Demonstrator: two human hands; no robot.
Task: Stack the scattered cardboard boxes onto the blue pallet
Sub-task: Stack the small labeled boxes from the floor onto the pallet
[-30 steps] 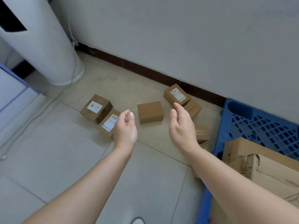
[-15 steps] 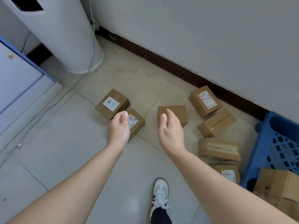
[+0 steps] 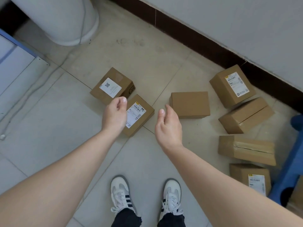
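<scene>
- Column base point(image 3: 65, 22), white and round, stands on the tiled floor point(image 3: 49, 128) at upper left, with a thin cable point(image 3: 82, 18) running down its side.
- QR-label box point(image 3: 111, 86) lies flat just beyond the left hand point(image 3: 114, 116), touching or nearly touching the barcode-label box point(image 3: 141, 117) at one corner.
- The left hand hovers over the near-left edge of the barcode-label box. Its fingers are loosely curled with the thumb close to them, and it holds nothing; I cannot tell whether it touches the cardboard.
- Two white sneakers point(image 3: 120, 194) with dark stripes stand on the tiles below, between the forearms.
- The right hand point(image 3: 168, 126) is held edge-on with the palm facing left. Its fingers are relaxed and slightly bent, and it is empty.
- Plain box point(image 3: 191, 104), without a label, sits just past the right hand's fingertips, apart from them.
- Further right, a shipping-label box point(image 3: 232, 86) leans near the dark skirting board point(image 3: 205, 41). A seamed box point(image 3: 246, 115) lies against its near side.
- Taped box point(image 3: 246, 149) and a small labelled box point(image 3: 250, 177) lie nearer, just beside the blue pallet point(image 3: 293, 158).
- The pallet fills the right edge, well apart from both hands. The four right-hand boxes lie between the plain box and it.
</scene>
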